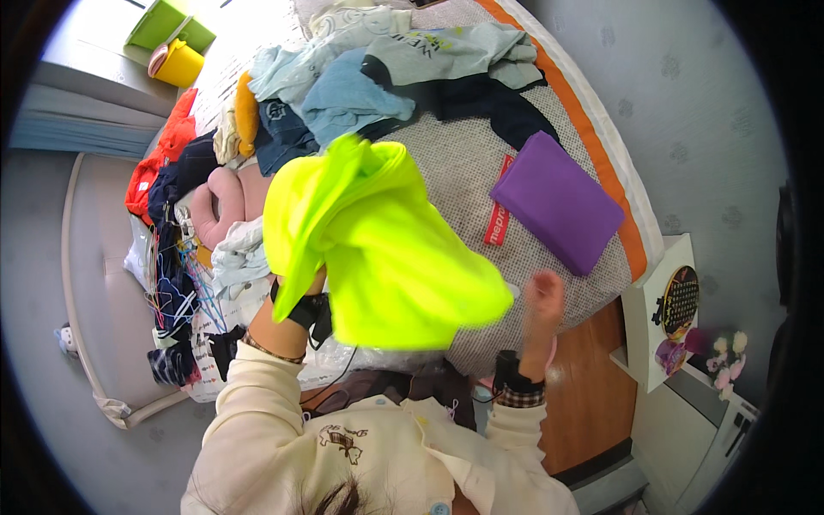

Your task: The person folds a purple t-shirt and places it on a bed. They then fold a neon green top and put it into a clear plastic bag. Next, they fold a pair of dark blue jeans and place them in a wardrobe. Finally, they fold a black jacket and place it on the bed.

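A neon yellow-green garment [378,249] hangs in the air over the near edge of the bed. My left hand [302,287] grips it from below, mostly hidden under the cloth. My right hand [544,296] is raised to the right of the garment, blurred and apart from the cloth, its fingers curled with nothing visible in them. A folded purple cloth [558,202] lies flat on the bed [463,163] to the right.
A heap of clothes covers the far and left parts of the bed: light blue [352,99], dark navy [489,99], pink [225,202], red [163,150]. A yellow and green bin [176,43] stands far left. A white side table [665,313] is at the right.
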`<state>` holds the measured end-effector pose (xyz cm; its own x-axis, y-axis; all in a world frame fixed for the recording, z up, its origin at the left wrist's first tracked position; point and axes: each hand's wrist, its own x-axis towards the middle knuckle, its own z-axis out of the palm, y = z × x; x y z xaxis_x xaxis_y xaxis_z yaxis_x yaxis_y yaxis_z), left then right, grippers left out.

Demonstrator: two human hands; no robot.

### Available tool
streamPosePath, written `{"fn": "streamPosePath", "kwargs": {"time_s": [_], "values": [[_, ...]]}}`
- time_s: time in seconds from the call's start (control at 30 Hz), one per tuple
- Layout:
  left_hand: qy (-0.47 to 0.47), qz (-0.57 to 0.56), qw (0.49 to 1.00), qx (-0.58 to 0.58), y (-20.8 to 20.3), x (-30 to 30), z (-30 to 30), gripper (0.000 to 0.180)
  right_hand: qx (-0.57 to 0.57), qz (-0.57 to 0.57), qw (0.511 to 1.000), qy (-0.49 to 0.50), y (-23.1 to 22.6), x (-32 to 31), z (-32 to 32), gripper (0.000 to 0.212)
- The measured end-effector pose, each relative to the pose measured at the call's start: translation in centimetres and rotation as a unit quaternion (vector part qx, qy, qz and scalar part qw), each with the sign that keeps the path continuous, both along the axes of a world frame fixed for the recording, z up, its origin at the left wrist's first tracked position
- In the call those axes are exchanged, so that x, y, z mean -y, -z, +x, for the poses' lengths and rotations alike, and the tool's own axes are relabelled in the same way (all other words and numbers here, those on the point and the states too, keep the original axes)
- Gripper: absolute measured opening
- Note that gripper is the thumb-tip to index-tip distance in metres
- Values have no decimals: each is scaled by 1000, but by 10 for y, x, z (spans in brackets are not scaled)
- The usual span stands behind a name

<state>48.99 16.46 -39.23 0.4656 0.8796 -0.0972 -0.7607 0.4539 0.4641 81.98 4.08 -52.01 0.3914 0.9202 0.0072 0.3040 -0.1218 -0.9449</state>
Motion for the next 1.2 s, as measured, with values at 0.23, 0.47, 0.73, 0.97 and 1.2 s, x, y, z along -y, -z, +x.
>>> {"fn": "streamPosePath", "kwargs": {"time_s": [0.23, 0.47, 0.73, 0.97, 1.2], "values": [[-26, 283, 871, -401, -62, 95, -9, 37, -325, 73, 890, -311, -119, 1, -142, 58], [97, -82, 953, -275, -35, 180, -82, 24, -89, 53, 967, -233, -97, 107, -159, 24], [179, 160, 792, -561, -12, 265, -164, 58, -40, -100, 970, -220, -109, 188, -172, 20], [140, 365, 664, -637, -9, 288, -164, 77, -360, -142, 858, -338, -176, 183, -240, 19], [203, 357, 796, -445, -10, 292, -168, 44, -137, -156, 852, -481, -186, 189, -274, 17]]}}
